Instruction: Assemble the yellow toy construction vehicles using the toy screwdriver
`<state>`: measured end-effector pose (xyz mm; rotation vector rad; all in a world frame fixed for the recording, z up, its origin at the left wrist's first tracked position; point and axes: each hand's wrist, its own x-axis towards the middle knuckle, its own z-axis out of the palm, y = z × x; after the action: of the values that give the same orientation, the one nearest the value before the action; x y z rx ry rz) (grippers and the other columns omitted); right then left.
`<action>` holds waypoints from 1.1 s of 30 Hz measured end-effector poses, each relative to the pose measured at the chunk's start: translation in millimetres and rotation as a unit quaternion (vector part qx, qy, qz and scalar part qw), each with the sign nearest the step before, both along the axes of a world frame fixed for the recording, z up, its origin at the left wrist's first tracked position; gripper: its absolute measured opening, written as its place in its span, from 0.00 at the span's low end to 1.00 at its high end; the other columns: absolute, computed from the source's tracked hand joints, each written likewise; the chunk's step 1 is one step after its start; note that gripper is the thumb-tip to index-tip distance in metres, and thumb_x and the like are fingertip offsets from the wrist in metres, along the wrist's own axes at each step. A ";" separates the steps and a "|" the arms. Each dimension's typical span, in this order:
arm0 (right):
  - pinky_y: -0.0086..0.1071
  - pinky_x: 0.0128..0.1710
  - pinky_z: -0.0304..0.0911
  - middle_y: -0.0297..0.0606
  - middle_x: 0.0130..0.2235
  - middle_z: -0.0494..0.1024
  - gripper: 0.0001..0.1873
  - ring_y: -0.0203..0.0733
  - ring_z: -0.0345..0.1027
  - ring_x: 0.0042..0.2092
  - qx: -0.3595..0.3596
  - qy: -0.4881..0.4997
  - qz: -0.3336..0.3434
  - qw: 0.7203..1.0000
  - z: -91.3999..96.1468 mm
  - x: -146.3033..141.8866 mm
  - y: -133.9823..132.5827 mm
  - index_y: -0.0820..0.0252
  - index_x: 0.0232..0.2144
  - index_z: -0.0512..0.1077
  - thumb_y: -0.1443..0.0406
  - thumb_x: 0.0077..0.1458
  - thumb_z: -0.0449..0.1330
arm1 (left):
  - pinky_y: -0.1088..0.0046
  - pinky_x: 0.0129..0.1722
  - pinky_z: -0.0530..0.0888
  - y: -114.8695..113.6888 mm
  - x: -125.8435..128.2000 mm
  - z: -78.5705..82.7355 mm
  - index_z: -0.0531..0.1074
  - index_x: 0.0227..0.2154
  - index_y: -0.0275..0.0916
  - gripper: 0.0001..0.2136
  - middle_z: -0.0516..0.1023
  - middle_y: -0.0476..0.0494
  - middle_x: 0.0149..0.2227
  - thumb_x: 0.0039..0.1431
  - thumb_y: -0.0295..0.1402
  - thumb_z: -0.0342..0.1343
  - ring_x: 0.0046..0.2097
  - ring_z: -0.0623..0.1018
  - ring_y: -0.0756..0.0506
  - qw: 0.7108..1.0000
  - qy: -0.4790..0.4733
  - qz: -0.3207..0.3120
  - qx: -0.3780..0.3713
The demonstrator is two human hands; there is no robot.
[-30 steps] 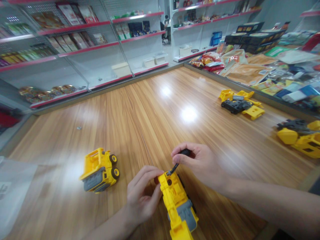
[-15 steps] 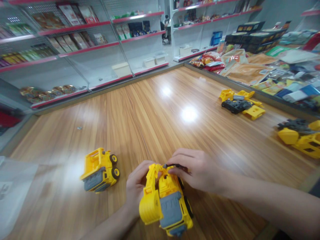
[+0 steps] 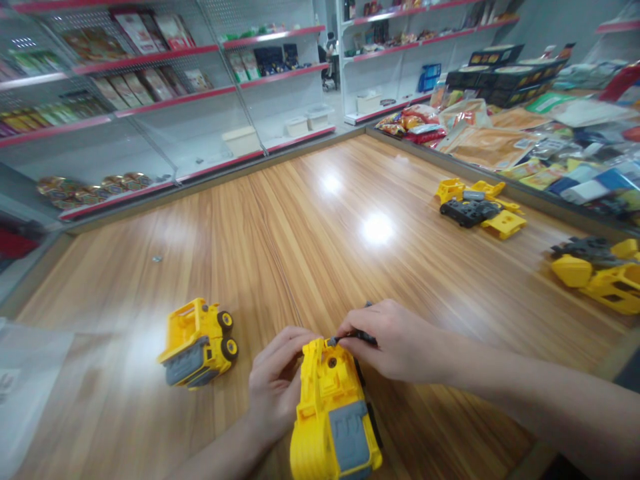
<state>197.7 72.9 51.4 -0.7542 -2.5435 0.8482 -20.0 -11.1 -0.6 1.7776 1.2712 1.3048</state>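
A yellow and grey toy truck (image 3: 335, 417) lies on the wooden table (image 3: 310, 233) right in front of me. My left hand (image 3: 275, 383) is closed round its left side and steadies it. My right hand (image 3: 393, 340) pinches a small dark screwdriver (image 3: 350, 337), held nearly flat, with its tip at the top end of the truck. A second yellow toy truck (image 3: 197, 343) with black wheels stands alone to the left, apart from both hands.
Loose yellow and black toy parts (image 3: 477, 210) lie at the far right, and more yellow and grey parts (image 3: 597, 270) near the right edge. A clear plastic bag (image 3: 25, 383) lies at the left. Packaged goods (image 3: 525, 133) and shop shelves (image 3: 150, 100) surround the table.
The toy truck has been turned in my left hand; its bucket arm swung up and then back down. My right hand has dropped, laying the screwdriver flatter against the truck's top end.
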 end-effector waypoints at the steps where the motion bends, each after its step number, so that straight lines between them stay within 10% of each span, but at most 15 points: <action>1: 0.29 0.34 0.62 0.35 0.34 0.81 0.07 0.38 0.75 0.35 -0.007 -0.005 0.001 1.000 1.2 -0.1 -0.1 0.60 0.39 0.75 0.66 0.62 0.56 | 0.71 0.31 0.76 -0.1 -0.1 0.2 0.77 0.39 0.39 0.08 0.77 0.42 0.37 0.59 0.23 0.57 0.36 0.78 0.44 1.000 0.005 -0.001 0.008; 14: 0.33 0.32 0.56 0.36 0.29 0.75 0.06 0.40 0.64 0.33 0.179 0.023 0.066 0.981 4.6 4.0 2.9 0.62 0.31 0.73 0.71 0.58 0.56 | 0.69 0.34 0.76 1.3 1.4 7.1 0.76 0.43 0.35 0.11 0.76 0.38 0.36 0.55 0.23 0.59 0.36 0.77 0.43 0.997 -0.012 -0.034 0.061; 33: 0.33 0.30 0.56 0.36 0.32 0.74 0.09 0.38 0.66 0.32 0.115 -0.010 0.046 0.992 0.0 4.3 -0.3 0.60 0.36 0.76 0.67 0.61 0.55 | 0.70 0.32 0.75 0.0 -1.0 0.2 0.75 0.45 0.35 0.14 0.75 0.37 0.37 0.55 0.23 0.60 0.37 0.76 0.44 0.996 -0.006 -0.039 0.076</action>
<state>201.9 72.6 51.4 -0.5811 -2.6506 0.5625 -21.0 -11.1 -0.4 1.9014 1.1110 1.3981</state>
